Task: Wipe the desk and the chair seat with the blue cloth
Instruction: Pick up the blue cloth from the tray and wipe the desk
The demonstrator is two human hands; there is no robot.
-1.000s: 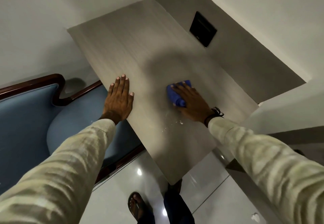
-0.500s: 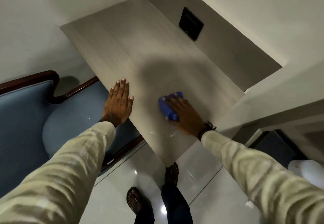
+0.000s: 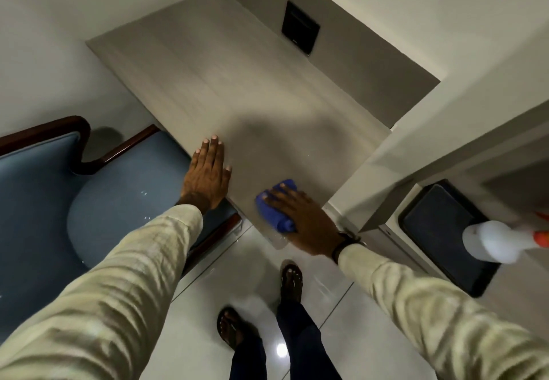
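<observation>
The pale wood-grain desk [image 3: 225, 88] runs from the wall corner toward me. My right hand [image 3: 300, 219] presses the folded blue cloth [image 3: 274, 205] flat on the desk's near corner, fingers spread over it. My left hand [image 3: 206, 177] lies palm down, fingers together, on the desk's left edge and holds nothing. The chair's blue seat [image 3: 124, 201] sits left of the desk, partly tucked under it, with a dark wooden frame [image 3: 80, 133] and a few wet drops on the cushion.
A black wall plate [image 3: 300, 31] is set in the panel behind the desk. To the right, a white spray bottle with an orange head [image 3: 499, 241] stands by a dark tray [image 3: 445, 231] on a lower shelf. My sandalled feet [image 3: 291, 281] stand on glossy floor tiles.
My right hand has dragged the cloth toward me, from mid-desk to the near corner. The view has dropped and swung right, bringing the spray bottle and tray into sight. The left hand stays put.
</observation>
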